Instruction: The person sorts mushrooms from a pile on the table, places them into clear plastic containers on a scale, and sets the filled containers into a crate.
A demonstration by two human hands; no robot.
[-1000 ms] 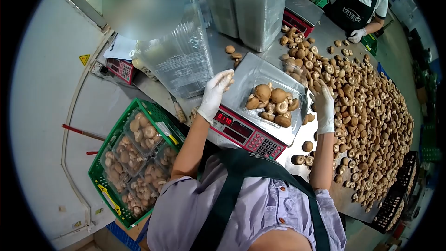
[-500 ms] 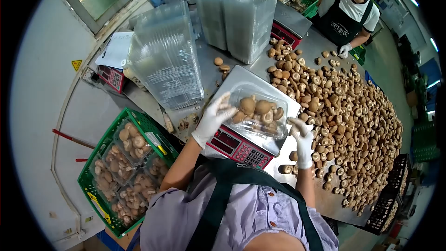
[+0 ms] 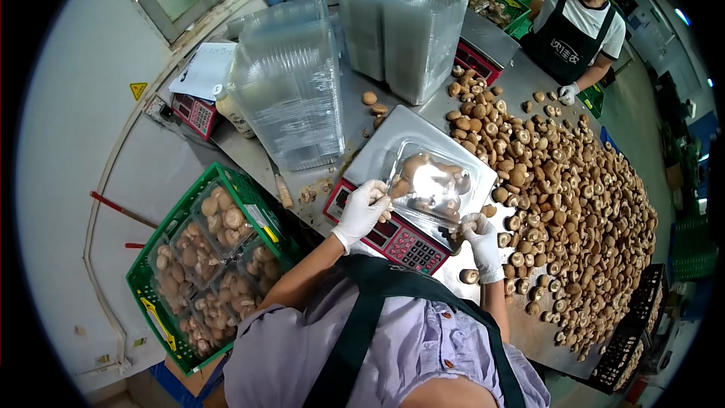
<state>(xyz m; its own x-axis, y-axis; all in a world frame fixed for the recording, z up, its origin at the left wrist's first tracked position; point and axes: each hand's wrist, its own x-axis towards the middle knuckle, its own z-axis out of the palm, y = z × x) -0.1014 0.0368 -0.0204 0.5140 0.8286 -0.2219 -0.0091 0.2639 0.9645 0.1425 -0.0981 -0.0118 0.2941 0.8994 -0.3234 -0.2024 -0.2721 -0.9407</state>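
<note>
A clear plastic box (image 3: 411,215) of brown mushrooms (image 3: 423,174) rests on the scale's metal plate (image 3: 385,132), with its clear lid lying over the mushrooms and glare on top. My left hand (image 3: 362,215), in a white glove, has its fingers closed on the box's near left corner. At the near right corner my right hand (image 3: 483,245), gloved too, pinches the rim with bent fingers. Below the hands shows the red scale's keypad (image 3: 411,249). Loose mushrooms (image 3: 470,276) lie beside my right hand.
A large mushroom heap (image 3: 566,204) covers the table's right side. Stacks of clear boxes (image 3: 287,98) stand at the back left. A green crate (image 3: 162,238) holds filled boxes at lower left. Across the table, a co-worker in an apron (image 3: 563,45) stands near another scale (image 3: 477,60).
Both hands have moved in to the near corners of the box and closed on it. Its lid now lies over the mushrooms. The co-worker's arm has reached out toward the box stacks.
</note>
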